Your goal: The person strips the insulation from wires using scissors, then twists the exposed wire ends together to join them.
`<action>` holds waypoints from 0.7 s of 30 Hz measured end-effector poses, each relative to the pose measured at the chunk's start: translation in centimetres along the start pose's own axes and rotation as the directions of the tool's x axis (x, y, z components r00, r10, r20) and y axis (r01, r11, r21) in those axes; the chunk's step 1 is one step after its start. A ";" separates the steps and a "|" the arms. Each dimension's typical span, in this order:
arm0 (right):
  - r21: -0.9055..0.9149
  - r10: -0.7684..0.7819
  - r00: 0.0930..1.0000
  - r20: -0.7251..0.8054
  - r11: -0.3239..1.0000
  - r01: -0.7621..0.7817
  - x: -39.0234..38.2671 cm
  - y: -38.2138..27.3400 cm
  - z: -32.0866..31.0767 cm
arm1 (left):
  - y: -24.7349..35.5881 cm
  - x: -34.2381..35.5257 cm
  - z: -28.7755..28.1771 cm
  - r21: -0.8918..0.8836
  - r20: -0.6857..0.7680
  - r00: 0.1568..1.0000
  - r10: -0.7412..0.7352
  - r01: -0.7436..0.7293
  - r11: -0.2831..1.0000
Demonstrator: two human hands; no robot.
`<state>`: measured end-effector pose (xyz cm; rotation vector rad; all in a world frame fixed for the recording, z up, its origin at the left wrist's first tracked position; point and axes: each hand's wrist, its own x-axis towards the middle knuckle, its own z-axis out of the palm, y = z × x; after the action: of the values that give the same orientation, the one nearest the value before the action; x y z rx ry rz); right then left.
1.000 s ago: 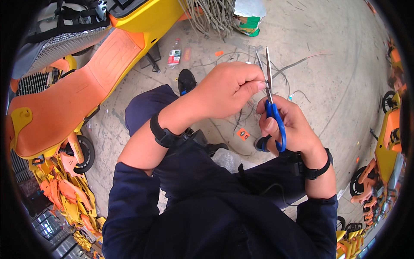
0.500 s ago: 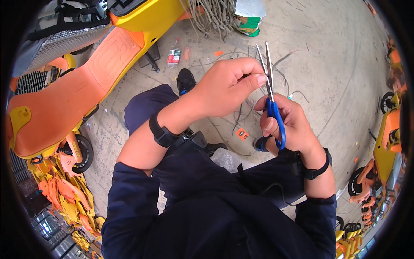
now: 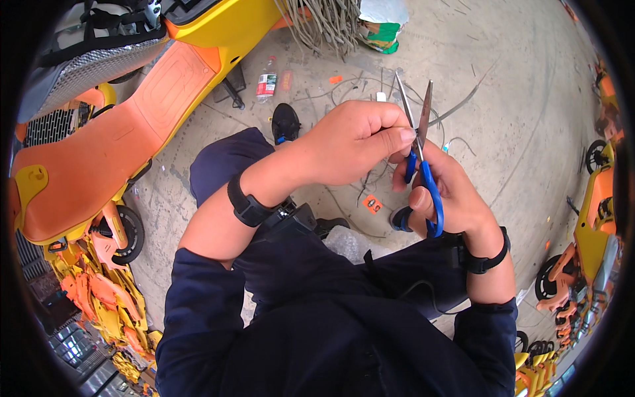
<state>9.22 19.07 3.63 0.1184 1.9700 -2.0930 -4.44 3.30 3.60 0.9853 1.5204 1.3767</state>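
Note:
My right hand (image 3: 453,188) holds blue-handled scissors (image 3: 424,119), its fingers in the handle loops. The blades point away from me and stand apart. My left hand (image 3: 364,140) is closed in a pinch right beside the scissors' pivot. A thin grey cable (image 3: 466,100) runs out from between the blades toward the far right, and my left fingertips seem to grip its near end, mostly hidden. Just beyond my left knuckles shows a small white connector (image 3: 381,96); whether it belongs to the held cable I cannot tell.
Loose wires and an orange label (image 3: 372,204) lie on the concrete floor. Farther off are a bottle (image 3: 266,86), a bundle of grey cables (image 3: 324,30) and a green-white bag (image 3: 380,36). A yellow-orange scooter (image 3: 99,159) stands at left; more scooters (image 3: 592,212) line the right.
The scissor blades have spread wider, and both hands have shifted slightly toward me. The grey cable now reaches farther to the right, and the white connector has come into sight.

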 end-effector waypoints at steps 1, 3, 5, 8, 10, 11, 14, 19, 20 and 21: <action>-0.035 -0.030 0.999 -0.019 0.999 0.029 0.0 0.3 -0.1 | 0.1 0.0 0.0 -0.023 0.009 1.000 0.004 -0.004 1.000; -0.070 -0.060 0.998 -0.036 0.996 0.057 -0.1 0.4 -0.1 | 0.2 0.0 -0.2 -0.046 0.016 1.000 0.007 -0.007 0.999; -0.066 -0.012 0.999 -0.030 0.998 0.010 -0.2 0.2 -0.1 | 0.3 -0.1 -0.4 -0.034 -0.001 1.000 0.002 -0.002 0.999; -0.094 0.021 0.999 -0.046 0.995 -0.025 -0.5 0.2 0.0 | 0.3 -0.2 -0.7 -0.073 -0.001 1.000 0.010 -0.010 0.997; -0.105 0.010 0.998 -0.056 0.994 -0.016 -0.5 0.2 0.0 | 0.5 -0.2 -0.8 -0.087 -0.003 1.000 0.014 -0.015 0.996; -0.117 -0.001 0.998 -0.066 0.993 -0.007 -0.5 0.1 0.1 | 0.5 -0.2 -0.8 -0.100 -0.006 1.000 0.019 -0.019 0.995; -0.161 -0.016 0.998 -0.066 0.987 0.006 -0.5 -0.1 0.1 | 0.5 -0.3 -0.9 -0.134 -0.017 1.000 0.024 -0.026 0.991; -0.089 -0.017 0.998 -0.053 0.996 0.012 -0.1 0.0 0.3 | 0.5 -0.3 -0.7 -0.078 -0.086 0.993 0.084 -0.090 0.993; 0.020 -0.023 0.998 -0.053 1.000 0.024 0.2 0.0 0.4 | 0.6 -0.4 -0.6 -0.025 -0.146 0.983 0.113 -0.118 0.993; 0.020 -0.025 0.998 -0.049 0.999 0.026 0.3 0.0 0.2 | 0.8 -0.6 -0.5 -0.022 -0.149 0.982 0.113 -0.117 0.993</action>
<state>8.98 18.80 3.61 0.1501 1.9882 -2.1463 -4.70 2.59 4.49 0.9836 1.5658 1.5808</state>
